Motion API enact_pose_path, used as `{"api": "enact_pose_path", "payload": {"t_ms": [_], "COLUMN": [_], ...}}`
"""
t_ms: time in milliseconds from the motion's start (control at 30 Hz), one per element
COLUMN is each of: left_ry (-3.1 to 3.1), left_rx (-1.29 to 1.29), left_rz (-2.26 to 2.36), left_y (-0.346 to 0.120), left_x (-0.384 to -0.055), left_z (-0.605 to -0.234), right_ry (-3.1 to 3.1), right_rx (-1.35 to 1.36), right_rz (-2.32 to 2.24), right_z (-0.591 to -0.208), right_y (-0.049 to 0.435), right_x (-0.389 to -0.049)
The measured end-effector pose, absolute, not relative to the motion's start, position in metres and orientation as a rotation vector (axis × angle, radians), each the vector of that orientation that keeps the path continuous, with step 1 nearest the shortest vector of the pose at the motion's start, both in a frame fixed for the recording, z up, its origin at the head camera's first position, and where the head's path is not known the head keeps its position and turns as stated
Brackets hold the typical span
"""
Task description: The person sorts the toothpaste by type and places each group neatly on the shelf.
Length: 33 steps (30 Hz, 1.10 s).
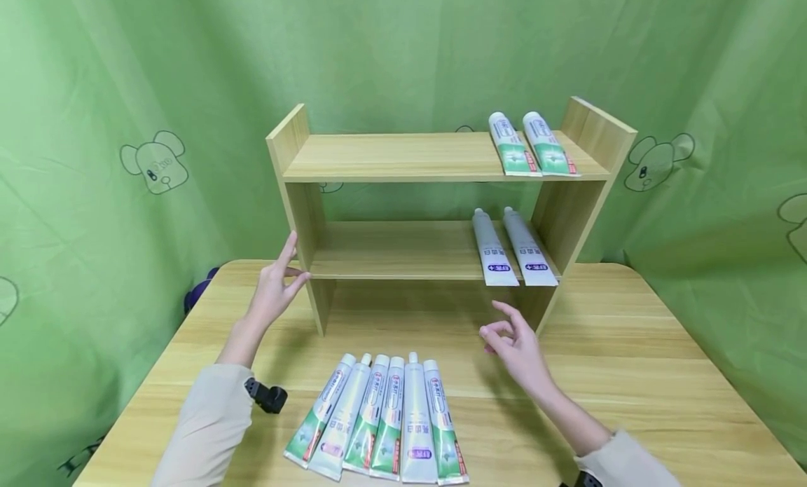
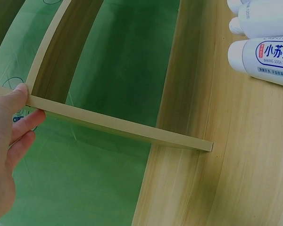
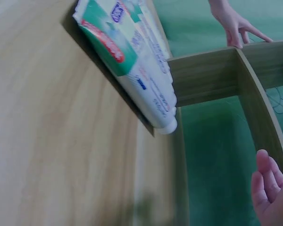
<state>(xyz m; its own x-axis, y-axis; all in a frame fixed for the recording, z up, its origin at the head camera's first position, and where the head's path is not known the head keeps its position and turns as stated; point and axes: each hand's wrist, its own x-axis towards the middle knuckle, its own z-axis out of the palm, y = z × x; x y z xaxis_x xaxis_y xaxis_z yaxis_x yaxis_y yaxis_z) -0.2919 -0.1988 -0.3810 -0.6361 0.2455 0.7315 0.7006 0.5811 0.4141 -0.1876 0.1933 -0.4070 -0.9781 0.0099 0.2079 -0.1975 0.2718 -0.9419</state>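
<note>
A two-tier wooden shelf [image 1: 391,156] stands on the table. My left hand [image 1: 271,291] holds its left side panel [image 2: 118,125] beside the middle board, thumb and fingers on opposite sides of the panel. My right hand [image 1: 518,350] hovers below the right end of the middle board, fingers loosely bent, with nothing in it. Two white-and-green toothpaste tubes [image 1: 513,147] lie on the top board at the right. Below them, two plain white toothpaste tubes [image 1: 494,249] lie on the middle board. Several more toothpaste tubes [image 1: 391,417] fan out on the table between my arms.
The wooden table [image 1: 656,375] reaches out on both sides of the shelf. A green curtain [image 1: 403,52] with bear drawings hangs behind and around it. The shelf's right side panel [image 1: 589,186] rises beside the placed tubes.
</note>
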Motion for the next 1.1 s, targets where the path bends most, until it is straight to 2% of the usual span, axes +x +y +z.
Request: {"api": "enact_pose_path", "payload": {"t_ms": [567,1100], "left_ry": [-2.179,-2.173], "left_rx": [-0.75,-0.759], "left_rz": [-0.928,-0.941], "left_y": [-0.199,-0.199], "left_x": [-0.292,-0.294], "left_z": [-0.381,-0.382], "right_ry": [-2.728,-2.86], "right_rx": [0.211,0.323], "right_rz": [1.699,1.94], "right_z": [-0.436,-0.455], "right_y": [0.18,0.177], "right_x": [-0.179,-0.172]}}
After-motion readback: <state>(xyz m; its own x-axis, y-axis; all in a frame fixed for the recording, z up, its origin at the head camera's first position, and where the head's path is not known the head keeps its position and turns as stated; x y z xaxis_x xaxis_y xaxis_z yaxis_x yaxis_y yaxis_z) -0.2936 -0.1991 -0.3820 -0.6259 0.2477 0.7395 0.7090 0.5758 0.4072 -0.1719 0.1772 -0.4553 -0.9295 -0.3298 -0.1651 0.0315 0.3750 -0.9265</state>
